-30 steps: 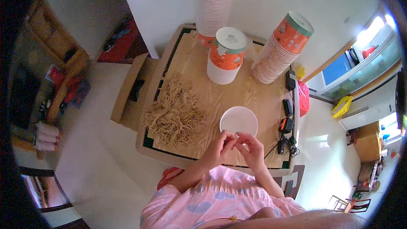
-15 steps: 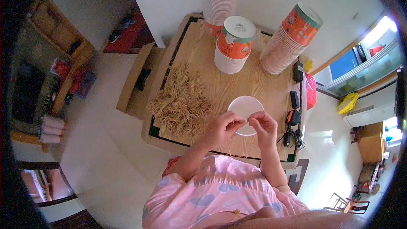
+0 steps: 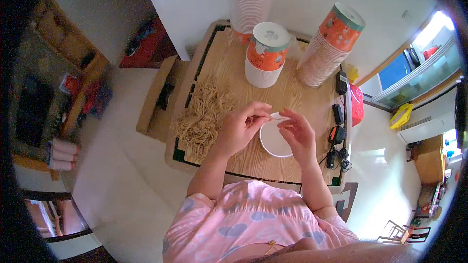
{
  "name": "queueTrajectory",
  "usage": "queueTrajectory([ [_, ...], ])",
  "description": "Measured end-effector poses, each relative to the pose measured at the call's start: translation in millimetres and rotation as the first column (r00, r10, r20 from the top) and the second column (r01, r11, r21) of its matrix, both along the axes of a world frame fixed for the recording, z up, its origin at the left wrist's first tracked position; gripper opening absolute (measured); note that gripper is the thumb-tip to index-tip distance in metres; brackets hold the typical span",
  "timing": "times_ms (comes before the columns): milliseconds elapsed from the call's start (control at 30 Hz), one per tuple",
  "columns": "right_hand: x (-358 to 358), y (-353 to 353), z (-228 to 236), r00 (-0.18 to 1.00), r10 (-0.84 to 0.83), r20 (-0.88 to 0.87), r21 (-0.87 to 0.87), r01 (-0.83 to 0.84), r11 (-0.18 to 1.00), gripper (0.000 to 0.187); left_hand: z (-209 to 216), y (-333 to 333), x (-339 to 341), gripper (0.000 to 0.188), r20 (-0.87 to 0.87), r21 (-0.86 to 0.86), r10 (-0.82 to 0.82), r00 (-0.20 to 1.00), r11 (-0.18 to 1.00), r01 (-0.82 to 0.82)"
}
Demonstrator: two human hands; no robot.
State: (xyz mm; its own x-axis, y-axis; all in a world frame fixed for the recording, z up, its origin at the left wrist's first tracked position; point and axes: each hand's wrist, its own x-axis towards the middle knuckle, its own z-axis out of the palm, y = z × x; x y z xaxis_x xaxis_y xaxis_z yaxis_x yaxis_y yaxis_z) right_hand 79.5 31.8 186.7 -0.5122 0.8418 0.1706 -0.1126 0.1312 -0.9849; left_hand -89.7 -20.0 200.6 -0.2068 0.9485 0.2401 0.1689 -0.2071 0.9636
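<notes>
A white paper tub (image 3: 277,147) stands mouth up at the near middle of the table. My left hand (image 3: 240,129) is over its far left rim, thumb and fingers pinched together. Across from it my right hand (image 3: 301,134) has its fingers curled at the far right rim, the fingertips close to the left hand's. Whatever lies between the fingertips is too thin to make out. To the left of my left hand spreads a loose heap of tan cords (image 3: 202,117).
An upside-down stack of orange and white tubs (image 3: 265,61) stands toward the back. Taller stacks rise at the back (image 3: 248,5) and right (image 3: 327,48). Black power adapters (image 3: 336,135) with cables line the right edge. A cardboard box (image 3: 158,102) sits left of the table (image 3: 297,92).
Both hands have moved away from me, from over the tub's middle to its far rim. My left hand has also shifted left. The thin strand that hung below the hands no longer shows.
</notes>
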Motion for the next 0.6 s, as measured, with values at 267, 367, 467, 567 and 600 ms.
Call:
queueTrajectory([
  [267, -15.1, 29.0, -4.3, 0.957, -0.013, 0.291, 0.303, -0.08, 0.95, 0.023, -6.3, 12.2, -8.1, 0.017, -0.145, -0.047, -0.017, 0.989, 0.999, 0.01],
  [367, -14.8, 30.7, -3.7, 0.939, -0.095, 0.331, 0.246, 0.011, 0.969, 0.011, -19.6, 14.0, -19.2, 0.013, -0.169, -0.057, -0.028, 0.985, 0.998, 0.018],
  [467, -6.7, 36.0, 1.8, 0.927, -0.138, 0.35, 0.332, 0.015, 0.943, 0.011, -44.0, 15.6, -43.8, 0.01, -0.198, -0.06, 0.007, 0.98, 0.998, -0.02],
  [567, 5.5, 42.5, 4.7, 0.957, -0.211, 0.2, 0.252, 0.158, 0.955, 0.009, -69.0, 17.6, -76.8, 0.012, -0.288, -0.051, 0.07, 0.955, 0.995, -0.088],
  [600, 9.9, 42.7, 9.4, 0.953, -0.243, 0.181, 0.268, 0.19, 0.944, 0.009, -75.6, 17.1, -86.6, 0.013, -0.36, -0.101, 0.085, 0.929, 0.986, -0.13],
])
